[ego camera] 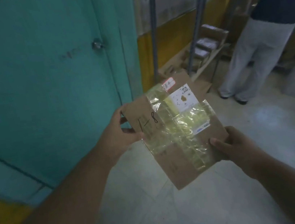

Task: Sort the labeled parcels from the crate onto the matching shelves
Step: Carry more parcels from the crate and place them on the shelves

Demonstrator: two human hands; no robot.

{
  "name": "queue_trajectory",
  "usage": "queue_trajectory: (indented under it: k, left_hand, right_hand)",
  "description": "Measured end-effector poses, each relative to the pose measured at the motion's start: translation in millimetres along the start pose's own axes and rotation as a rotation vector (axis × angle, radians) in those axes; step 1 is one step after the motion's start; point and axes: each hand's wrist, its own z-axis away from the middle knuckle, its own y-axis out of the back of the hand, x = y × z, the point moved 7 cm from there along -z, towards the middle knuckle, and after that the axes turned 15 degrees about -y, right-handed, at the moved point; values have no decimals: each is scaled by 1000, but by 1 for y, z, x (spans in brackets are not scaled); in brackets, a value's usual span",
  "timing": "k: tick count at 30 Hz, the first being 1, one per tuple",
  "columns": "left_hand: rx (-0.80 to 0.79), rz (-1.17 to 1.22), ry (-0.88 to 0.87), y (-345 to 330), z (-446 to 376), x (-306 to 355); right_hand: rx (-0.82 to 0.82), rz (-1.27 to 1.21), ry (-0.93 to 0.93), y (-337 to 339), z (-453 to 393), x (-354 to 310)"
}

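A flat brown cardboard parcel (pixel 176 132) is held up in front of me over the floor. It is crossed with shiny clear tape, carries a white label and a small pink-edged sticker, and has "1-8" handwritten on it. My left hand (pixel 124 130) grips its left edge, thumb on top. At the lower right corner, my right hand (pixel 231 145) holds it with the thumb pressed on the cardboard. A metal shelf rack (pixel 198 34) with several wrapped parcels (pixel 205 44) stands ahead on the right. No crate is in view.
A teal door (pixel 42 69) with a round lock fills the left. A person in light trousers (pixel 252 53) stands at the rack on the right. Flattened cardboard lies at the rack's foot. Pale tiled floor (pixel 176 212) spreads below the parcel.
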Motion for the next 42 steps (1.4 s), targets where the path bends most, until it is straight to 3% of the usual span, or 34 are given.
queue_trajectory:
  k: [15,23,32,42]
  left_hand:
    - [-361,186,155,-274,-290,-84]
    - [-483,95,129,-460,-430,-88]
    - [-323,57,150,-582,-533,-121]
    - [-98,74,249,-635,-667,-180]
  right_hand:
    - [259,-28,-203,231,-191,-40]
    - [352,-97,-222,380,-297,-43]
    - [260,-58,-225,530,-470,-79]
    - [86,24,-231,580,-668,-146]
